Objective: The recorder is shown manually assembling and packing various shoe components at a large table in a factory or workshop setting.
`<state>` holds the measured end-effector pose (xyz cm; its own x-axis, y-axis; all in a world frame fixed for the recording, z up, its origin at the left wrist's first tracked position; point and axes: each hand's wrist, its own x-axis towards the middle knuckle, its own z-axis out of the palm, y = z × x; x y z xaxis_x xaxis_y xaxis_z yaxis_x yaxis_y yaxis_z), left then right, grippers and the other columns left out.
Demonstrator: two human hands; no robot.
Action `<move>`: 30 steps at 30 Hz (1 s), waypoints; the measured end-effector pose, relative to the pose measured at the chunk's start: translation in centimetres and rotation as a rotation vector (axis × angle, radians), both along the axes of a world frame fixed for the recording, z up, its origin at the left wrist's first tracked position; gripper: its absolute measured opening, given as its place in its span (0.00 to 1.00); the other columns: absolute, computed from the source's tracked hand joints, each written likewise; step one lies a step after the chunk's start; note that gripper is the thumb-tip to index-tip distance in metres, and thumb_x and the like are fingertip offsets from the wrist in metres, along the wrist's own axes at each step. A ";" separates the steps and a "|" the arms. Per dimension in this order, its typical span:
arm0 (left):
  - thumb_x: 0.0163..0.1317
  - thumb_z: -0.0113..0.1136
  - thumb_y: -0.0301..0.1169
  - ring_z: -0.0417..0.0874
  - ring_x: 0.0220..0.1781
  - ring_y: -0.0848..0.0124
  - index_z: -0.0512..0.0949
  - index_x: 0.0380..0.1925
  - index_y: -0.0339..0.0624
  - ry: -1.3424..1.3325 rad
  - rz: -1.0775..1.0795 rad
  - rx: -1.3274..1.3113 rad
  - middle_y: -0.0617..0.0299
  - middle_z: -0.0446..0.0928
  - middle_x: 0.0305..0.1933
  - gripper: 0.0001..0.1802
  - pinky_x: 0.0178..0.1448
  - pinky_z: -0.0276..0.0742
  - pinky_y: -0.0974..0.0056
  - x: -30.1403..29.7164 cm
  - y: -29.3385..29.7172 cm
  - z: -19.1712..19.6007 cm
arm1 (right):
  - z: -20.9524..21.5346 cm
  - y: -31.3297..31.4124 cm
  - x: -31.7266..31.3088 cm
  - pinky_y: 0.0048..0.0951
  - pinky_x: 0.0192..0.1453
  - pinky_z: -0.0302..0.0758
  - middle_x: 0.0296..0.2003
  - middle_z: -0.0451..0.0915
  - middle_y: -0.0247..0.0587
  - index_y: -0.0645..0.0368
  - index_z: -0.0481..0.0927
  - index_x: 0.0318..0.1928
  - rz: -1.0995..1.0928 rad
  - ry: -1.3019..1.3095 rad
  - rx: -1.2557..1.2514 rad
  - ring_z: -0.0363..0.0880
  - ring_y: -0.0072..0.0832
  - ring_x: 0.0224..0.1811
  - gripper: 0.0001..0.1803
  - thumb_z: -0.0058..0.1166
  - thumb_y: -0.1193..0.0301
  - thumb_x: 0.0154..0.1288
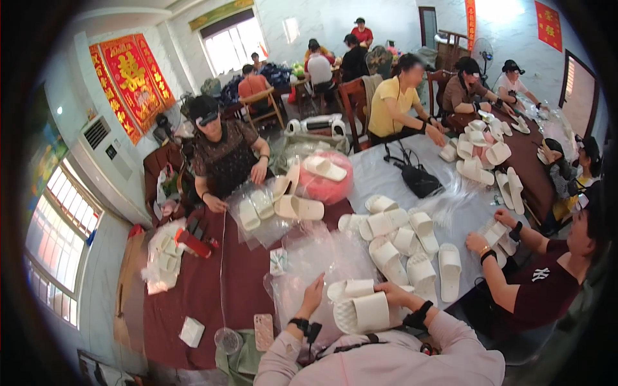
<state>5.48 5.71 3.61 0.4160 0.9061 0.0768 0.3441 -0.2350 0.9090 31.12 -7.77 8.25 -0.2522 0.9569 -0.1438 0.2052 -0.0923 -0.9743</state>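
My right hand (394,294) is closed round the edge of a pair of white slide slippers (364,314), held low in front of my body. The two slippers lie partly over each other, with textured footbeds and broad straps. Just left of them, my left hand (313,296) is over a spread of clear plastic bags (302,257), its fingers stretched out and seen edge-on. Whether its fingertips touch a bag is hard to make out. Several loose white slippers (421,273) are piled beyond my right hand.
The table has a dark red cloth (248,276) and a pale sheet (373,161). A phone (263,331), white box (192,332), red cylinder (193,243), bagged slippers (164,257) and black bag (418,177) lie on it. Co-workers handle slippers across the table and to my right.
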 end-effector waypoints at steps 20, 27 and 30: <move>0.61 0.48 0.35 0.70 0.53 0.43 0.67 0.57 0.51 0.519 -0.068 0.563 0.44 0.67 0.57 0.22 0.55 0.65 0.47 0.1 -4.5 4.9 | -0.4 0.0 -2.1 0.38 0.36 0.68 0.25 0.76 0.48 0.63 0.74 0.28 -0.366 -0.490 0.359 0.75 0.43 0.30 0.06 0.52 0.74 0.47; 0.59 0.50 0.32 0.62 0.60 0.41 0.65 0.58 0.49 0.551 -0.077 0.665 0.47 0.60 0.63 0.24 0.56 0.57 0.37 2.9 -6.4 5.8 | 1.0 0.8 -3.9 0.39 0.49 0.62 0.34 0.77 0.42 0.58 0.75 0.30 -0.403 -0.789 0.561 0.73 0.39 0.45 0.09 0.49 0.74 0.44; 0.59 0.48 0.32 0.62 0.60 0.41 0.65 0.58 0.48 0.572 -0.103 0.659 0.49 0.60 0.64 0.24 0.58 0.56 0.38 3.8 -6.8 6.2 | 2.2 1.0 -5.4 0.39 0.47 0.63 0.34 0.76 0.44 0.61 0.75 0.37 -0.340 -0.750 0.751 0.72 0.39 0.46 0.15 0.49 0.75 0.43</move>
<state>9.29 -1.08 9.85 0.6283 0.7065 0.3257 0.6535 -0.7065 0.2717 25.68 -6.77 10.47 -0.0528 0.8674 0.4948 0.8413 0.3056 -0.4459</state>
